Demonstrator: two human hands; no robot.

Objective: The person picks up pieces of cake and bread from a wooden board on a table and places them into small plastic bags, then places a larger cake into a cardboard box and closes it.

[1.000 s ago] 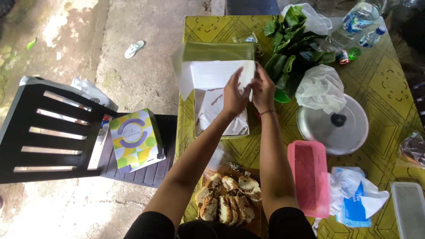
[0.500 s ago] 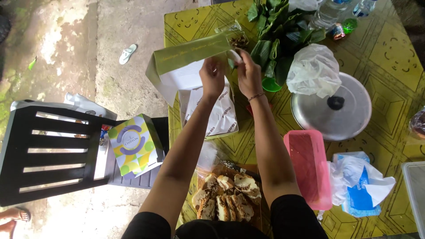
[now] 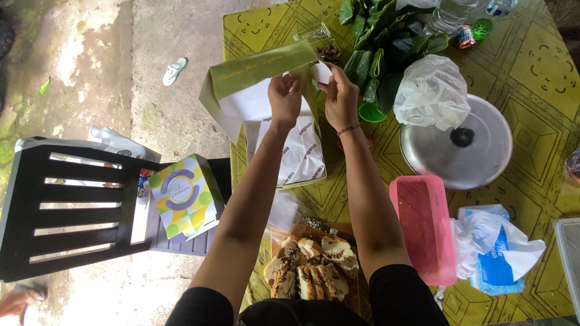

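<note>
Bare concrete ground (image 3: 90, 54) fills the left of the view, with a pale sandal (image 3: 174, 71) lying on it. Nearer, a black slatted chair (image 3: 66, 205) stands just beside the left edge of the bench (image 3: 538, 78), which is covered in a yellow patterned cloth. On the chair seat rests a small box with green, yellow and purple patches (image 3: 184, 196).

At the left edge of the bench sits an open cardboard box (image 3: 290, 160) lined with white printed paper; its green lid flap (image 3: 263, 67) stands raised. The left hand (image 3: 284, 99) pinches the flap near its right end, its grip narrow and closed on the card. The right hand (image 3: 341, 99), just beside it, has a narrow grip closed on a small white tab (image 3: 322, 72) at the flap's end.

At the near edge, between the two forearms, lies a pile of sliced marbled cake (image 3: 311, 268) on a brown board. Towards the far edge lies a heap of green leaves (image 3: 383, 42). Right of the arms lies a pink rectangular lid (image 3: 423, 235), and beyond it a round metal pot lid (image 3: 462, 148) with a crumpled clear plastic bag (image 3: 432, 90) touching its far rim. Near the near right corner lies a white and blue plastic bag (image 3: 498, 253). Clear bottles (image 3: 450, 12) stand at the far edge.
</note>
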